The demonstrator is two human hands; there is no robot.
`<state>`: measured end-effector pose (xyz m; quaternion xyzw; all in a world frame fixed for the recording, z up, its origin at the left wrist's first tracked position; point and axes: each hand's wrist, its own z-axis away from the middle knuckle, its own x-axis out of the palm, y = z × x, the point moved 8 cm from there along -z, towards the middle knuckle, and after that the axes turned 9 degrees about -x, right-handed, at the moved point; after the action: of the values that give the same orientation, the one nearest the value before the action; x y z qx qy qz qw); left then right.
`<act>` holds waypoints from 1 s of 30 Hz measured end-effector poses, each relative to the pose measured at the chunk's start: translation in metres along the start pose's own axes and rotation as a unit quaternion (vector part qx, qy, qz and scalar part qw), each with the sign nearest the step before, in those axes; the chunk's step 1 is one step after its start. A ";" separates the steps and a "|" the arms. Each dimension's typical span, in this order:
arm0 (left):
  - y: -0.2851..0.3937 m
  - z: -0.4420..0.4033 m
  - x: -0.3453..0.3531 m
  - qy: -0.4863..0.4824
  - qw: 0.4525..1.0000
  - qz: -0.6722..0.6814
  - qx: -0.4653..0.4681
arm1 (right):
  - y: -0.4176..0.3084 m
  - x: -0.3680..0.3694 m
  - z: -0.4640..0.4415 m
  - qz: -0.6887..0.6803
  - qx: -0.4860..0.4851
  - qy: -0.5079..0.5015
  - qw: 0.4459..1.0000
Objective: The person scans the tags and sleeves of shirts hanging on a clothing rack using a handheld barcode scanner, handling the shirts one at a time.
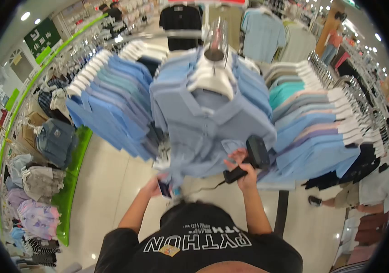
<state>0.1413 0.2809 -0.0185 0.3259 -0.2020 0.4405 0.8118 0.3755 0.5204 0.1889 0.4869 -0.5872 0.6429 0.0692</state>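
Note:
A light blue collared shirt [192, 120] hangs facing me at the front of a rack, on a white hanger [210, 82]. At its lower left hem my left hand [150, 185] is closed on a dark and white tag [165, 187]. My right hand [245, 175] grips a black handheld barcode scanner [258, 152] by its handle, beside the shirt's lower right part. The thumb and some fingers show around the handle. A thin dark cable [208, 188] runs from the handle's end towards my body.
Blue shirts [112, 104] hang close on the left, with more coloured shirts [312, 123] on the right. A green-edged shelf [69, 204] of folded and hung clothes lines the left. Another person's leg [335, 201] shows at the right. Pale tiled floor [112, 182] lies below.

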 end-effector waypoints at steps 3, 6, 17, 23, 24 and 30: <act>0.038 0.016 0.100 -0.113 0.993 -0.024 -0.013 | 0.010 0.005 0.021 0.017 0.042 0.005 0.999; 0.072 0.050 0.210 -0.264 0.962 -0.007 0.066 | 0.012 0.022 0.040 0.029 0.044 -0.112 0.992; 0.105 0.077 0.311 -0.176 0.938 -0.174 0.244 | -0.009 0.056 0.094 0.217 0.013 -0.164 0.962; 0.114 0.049 0.282 0.051 0.923 -0.164 0.343 | -0.018 0.069 0.081 0.427 -0.156 -0.208 0.866; 0.118 0.051 0.287 0.043 0.907 -0.180 0.379 | -0.014 0.075 0.080 0.397 -0.127 -0.215 0.883; 0.105 0.053 0.297 -0.008 0.940 -0.193 0.281 | 0.017 0.064 0.075 0.376 -0.030 -0.229 0.897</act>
<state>0.2078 0.4586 0.2379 0.5769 -0.0095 0.3114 0.7551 0.3720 0.4225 0.2106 0.3608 -0.7452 0.4740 -0.2997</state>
